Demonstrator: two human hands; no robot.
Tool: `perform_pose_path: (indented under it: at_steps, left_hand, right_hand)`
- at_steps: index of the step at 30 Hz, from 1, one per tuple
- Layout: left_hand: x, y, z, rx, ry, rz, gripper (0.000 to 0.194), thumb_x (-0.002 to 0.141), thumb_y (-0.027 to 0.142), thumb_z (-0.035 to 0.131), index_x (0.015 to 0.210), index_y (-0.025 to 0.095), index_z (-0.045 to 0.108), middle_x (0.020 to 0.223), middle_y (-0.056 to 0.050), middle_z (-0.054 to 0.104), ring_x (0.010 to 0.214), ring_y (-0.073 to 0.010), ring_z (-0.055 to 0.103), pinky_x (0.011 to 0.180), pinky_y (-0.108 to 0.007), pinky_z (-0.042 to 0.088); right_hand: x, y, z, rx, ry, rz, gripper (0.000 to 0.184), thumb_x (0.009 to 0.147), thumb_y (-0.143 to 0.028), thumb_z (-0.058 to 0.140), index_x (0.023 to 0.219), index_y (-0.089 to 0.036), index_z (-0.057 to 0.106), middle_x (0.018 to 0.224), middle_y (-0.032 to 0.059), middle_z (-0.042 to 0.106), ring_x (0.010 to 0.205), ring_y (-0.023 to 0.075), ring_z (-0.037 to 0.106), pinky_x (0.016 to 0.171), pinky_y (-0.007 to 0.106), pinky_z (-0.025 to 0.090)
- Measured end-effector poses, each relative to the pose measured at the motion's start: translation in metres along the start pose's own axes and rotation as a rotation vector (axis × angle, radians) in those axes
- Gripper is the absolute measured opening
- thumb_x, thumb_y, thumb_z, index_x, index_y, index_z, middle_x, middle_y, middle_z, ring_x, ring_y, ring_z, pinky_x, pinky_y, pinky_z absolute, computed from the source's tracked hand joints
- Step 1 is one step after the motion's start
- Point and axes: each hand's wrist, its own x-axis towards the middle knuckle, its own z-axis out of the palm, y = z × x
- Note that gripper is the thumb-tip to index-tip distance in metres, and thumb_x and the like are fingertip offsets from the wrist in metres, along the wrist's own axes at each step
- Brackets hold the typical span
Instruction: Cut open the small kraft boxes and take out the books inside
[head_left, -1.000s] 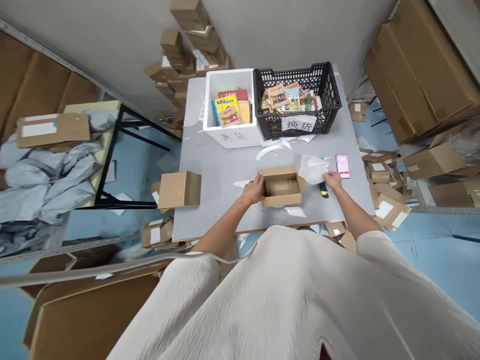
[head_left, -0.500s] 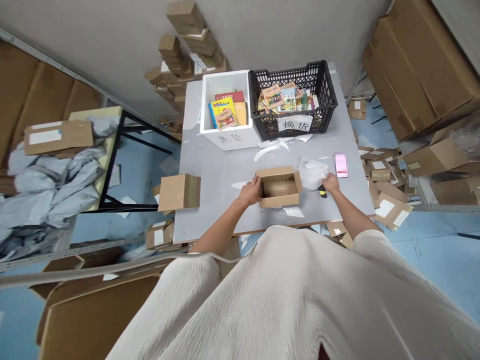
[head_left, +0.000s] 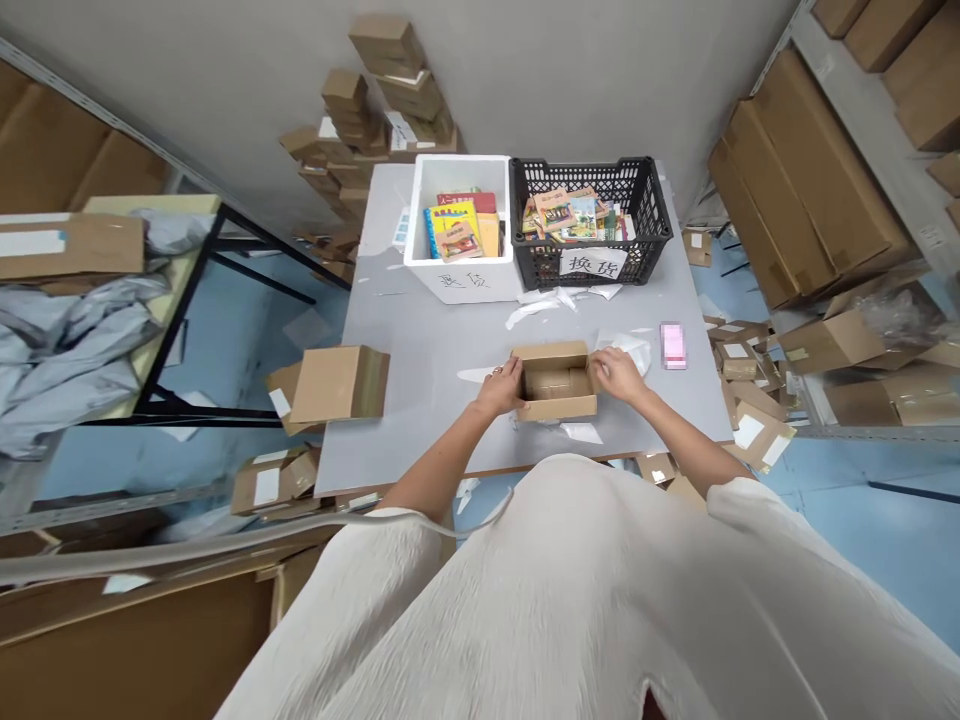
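Note:
A small open cardboard box stands on the grey table near its front edge, its bare inside facing up. My left hand holds the box's left end, fingers over the rim. At the opposite end, my right hand is closed on the right edge of the box, with its fingertips partly hidden. Crumpled white plastic lies just behind my right hand. A pink-screened phone rests farther right. In front of the box is a scrap of white paper.
At the back of the table stand a white foam box and a black crate, both holding books. A closed carton sits at the left edge. Cartons are stacked behind, and shelves flank the right.
My right hand has left the white plastic and moved left to the box's right end. My left hand stays on the box. The view has shifted slightly.

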Motion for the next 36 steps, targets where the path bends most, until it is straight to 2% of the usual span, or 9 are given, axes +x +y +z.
perform_pose_path:
  at_steps: [3,5,9,10,12,18,25,31,36]
  left_hand:
    - [-0.002,0.000,0.002,-0.022,0.036,0.028,0.128,0.086,0.045,0.092,0.185,0.031,0.013,0.195,-0.015,0.012,0.170,-0.0482,0.036,0.133,-0.055,0.040]
    - [-0.005,-0.001,0.006,-0.034,0.087,0.057,0.117,0.086,0.041,0.092,0.182,0.030,0.027,0.194,-0.015,0.014,0.166,-0.0469,0.042,0.131,-0.055,0.043]
    - [-0.016,-0.002,0.025,-0.065,0.198,0.115,0.054,0.096,0.036,0.079,0.148,0.025,0.071,0.192,-0.011,0.025,0.151,-0.0434,0.058,0.125,-0.055,0.050]
    - [-0.019,-0.003,0.031,-0.077,0.218,0.132,0.039,0.099,0.035,0.074,0.136,0.024,0.079,0.190,-0.009,0.031,0.149,-0.0429,0.059,0.124,-0.056,0.051]
    - [-0.023,-0.003,0.042,-0.107,0.260,0.166,0.027,0.103,0.033,0.067,0.120,0.024,0.085,0.182,-0.007,0.047,0.150,-0.0419,0.057,0.126,-0.056,0.050]
    - [-0.023,-0.003,0.054,-0.177,0.360,0.210,0.024,0.103,0.030,0.063,0.106,0.026,0.087,0.163,-0.008,0.064,0.144,-0.0386,0.060,0.118,-0.053,0.055]
    - [-0.019,-0.013,0.027,-0.235,0.533,0.297,0.027,0.109,0.029,0.058,0.108,0.027,0.084,0.150,-0.011,0.068,0.137,-0.0345,0.062,0.109,-0.052,0.058]
    - [-0.016,-0.041,0.000,-0.188,0.615,0.232,0.028,0.110,0.024,0.052,0.114,0.024,0.080,0.147,-0.017,0.067,0.145,-0.0371,0.057,0.109,-0.055,0.056]
    - [-0.008,-0.078,-0.023,-0.201,0.648,0.113,0.031,0.109,0.025,0.051,0.121,0.024,0.079,0.148,-0.018,0.069,0.154,-0.0378,0.051,0.124,-0.061,0.047]
  right_hand:
    - [-0.001,-0.020,0.005,-0.159,-0.181,0.001,0.042,0.107,-0.022,0.054,0.143,-0.017,0.074,0.148,0.0208,0.068,0.132,0.0390,0.057,0.113,0.049,0.045]
    - [-0.003,-0.026,0.010,-0.223,-0.261,0.049,0.043,0.106,-0.028,0.061,0.146,-0.016,0.073,0.155,0.0225,0.063,0.136,0.0411,0.057,0.114,0.051,0.047]
    - [-0.007,-0.030,0.018,-0.233,-0.325,0.108,0.043,0.105,-0.030,0.066,0.145,-0.016,0.074,0.165,0.0228,0.054,0.134,0.0402,0.061,0.113,0.051,0.051]
    - [-0.008,-0.030,0.019,-0.228,-0.333,0.116,0.039,0.104,-0.030,0.067,0.139,-0.017,0.078,0.164,0.0226,0.054,0.133,0.0402,0.062,0.112,0.050,0.052]
    - [-0.009,-0.030,0.021,-0.228,-0.343,0.123,0.030,0.103,-0.031,0.069,0.125,-0.017,0.083,0.163,0.0219,0.055,0.132,0.0406,0.063,0.110,0.050,0.054]
    - [-0.017,-0.029,0.025,-0.280,-0.280,0.108,0.023,0.102,-0.019,0.061,0.107,-0.020,0.084,0.155,0.0188,0.063,0.122,0.0359,0.066,0.102,0.046,0.057]
    - [-0.015,-0.027,0.019,-0.218,-0.106,0.070,0.026,0.104,-0.017,0.056,0.114,-0.021,0.079,0.158,0.0158,0.065,0.119,0.0354,0.066,0.098,0.048,0.056]
    - [0.025,-0.051,0.017,-0.172,0.020,0.023,0.027,0.107,-0.017,0.051,0.119,-0.020,0.075,0.157,0.0176,0.064,0.130,0.0366,0.059,0.102,0.048,0.056]
    - [0.081,-0.079,0.026,-0.133,0.026,-0.008,0.026,0.108,-0.019,0.050,0.121,-0.021,0.073,0.155,0.0178,0.063,0.129,0.0371,0.056,0.096,0.049,0.057]
